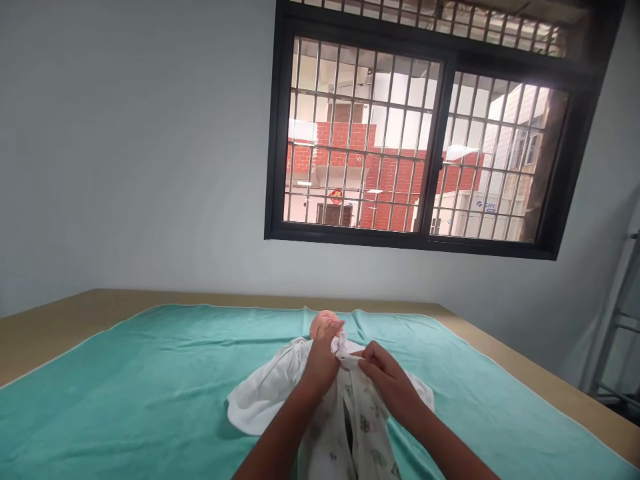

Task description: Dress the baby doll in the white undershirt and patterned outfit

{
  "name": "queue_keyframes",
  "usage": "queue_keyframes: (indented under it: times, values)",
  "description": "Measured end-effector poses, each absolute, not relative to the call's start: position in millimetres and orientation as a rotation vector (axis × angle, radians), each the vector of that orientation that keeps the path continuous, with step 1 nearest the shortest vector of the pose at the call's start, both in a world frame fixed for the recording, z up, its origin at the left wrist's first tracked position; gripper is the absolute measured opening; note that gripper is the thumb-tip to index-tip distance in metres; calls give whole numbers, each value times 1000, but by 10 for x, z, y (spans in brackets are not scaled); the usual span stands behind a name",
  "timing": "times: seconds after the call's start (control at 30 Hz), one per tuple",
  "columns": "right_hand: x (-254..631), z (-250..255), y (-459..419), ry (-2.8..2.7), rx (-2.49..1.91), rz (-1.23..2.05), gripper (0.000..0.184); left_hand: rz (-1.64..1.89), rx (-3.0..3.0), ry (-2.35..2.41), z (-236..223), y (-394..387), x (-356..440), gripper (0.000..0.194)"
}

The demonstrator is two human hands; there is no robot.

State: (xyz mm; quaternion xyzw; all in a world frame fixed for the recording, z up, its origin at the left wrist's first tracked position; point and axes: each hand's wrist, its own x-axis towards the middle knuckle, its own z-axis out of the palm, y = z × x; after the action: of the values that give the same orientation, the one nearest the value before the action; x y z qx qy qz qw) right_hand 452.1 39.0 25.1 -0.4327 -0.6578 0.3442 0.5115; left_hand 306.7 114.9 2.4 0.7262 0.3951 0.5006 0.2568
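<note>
A baby doll lies on its back on a teal blanket [150,380], its head [323,323] towards the wall. It wears a white printed garment [367,427], and a plain white cloth [265,393] is spread under it. My left hand [321,363] is closed on the garment's fabric at the doll's neck. My right hand [387,380] pinches the same collar edge from the right. Both hands meet just below the doll's chin, and my forearms hide part of the doll's body.
The blanket covers a wooden table [60,320] that stands against a grey wall. A barred window [415,140] is above it. A metal frame [623,320] stands at the far right beside the table's edge.
</note>
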Motion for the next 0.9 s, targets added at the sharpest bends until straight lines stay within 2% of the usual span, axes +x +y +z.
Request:
queue_keyframes:
  times: [0.17,0.3,0.43,0.63,0.8,0.9]
  values:
    - [4686,-6,58,-1699,-1165,708,19,1197,2333,1164,45,1168,2950,31]
    - [4819,-294,58,-1536,-1382,586,43,1196,2328,1311,73,1199,2793,24]
    - [4865,-362,148,-1611,-1407,562,22,1129,2343,1422,96,1192,2732,20]
    - [4889,-409,-50,-1828,-1364,238,21,1057,2411,1544,96,1128,2769,19]
    - [4800,-439,-297,-2305,-1109,-116,9,1043,2496,1561,99,1088,2837,18]
    - [4732,-342,-322,-2394,-1063,-103,12,1041,2509,1559,110,1056,2823,19]
